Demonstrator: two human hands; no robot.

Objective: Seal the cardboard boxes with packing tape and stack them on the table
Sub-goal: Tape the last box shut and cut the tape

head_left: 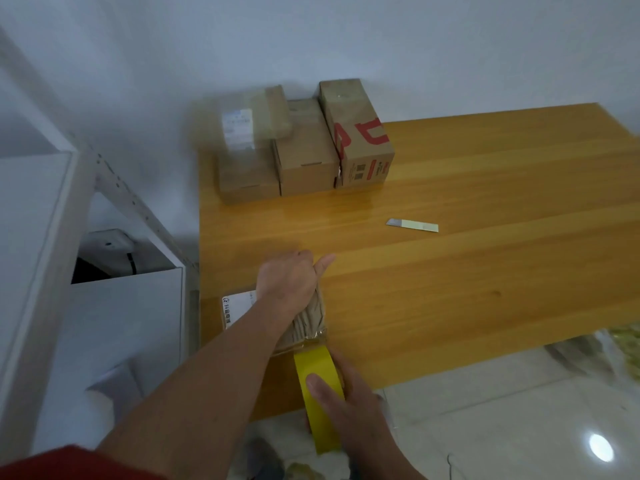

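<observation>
A small cardboard box (239, 311) with a white label lies at the near left corner of the wooden table (450, 289). My left hand (292, 277) presses down on its top, fingers curled over the far edge, hiding most of it. My right hand (349, 400) grips a yellow roll of packing tape (318, 393) just off the table's near edge; a clear strip runs from the roll up onto the box. At the far left of the table stand several brown boxes (304, 157), one (360, 140) with red markings, one stacked on another.
A small utility knife blade (412, 225) lies on the table right of centre. A white metal shelf unit (114, 271) stands left of the table. Tiled floor and a plastic bag (609, 351) lie below the table's right near edge. A white wall is behind.
</observation>
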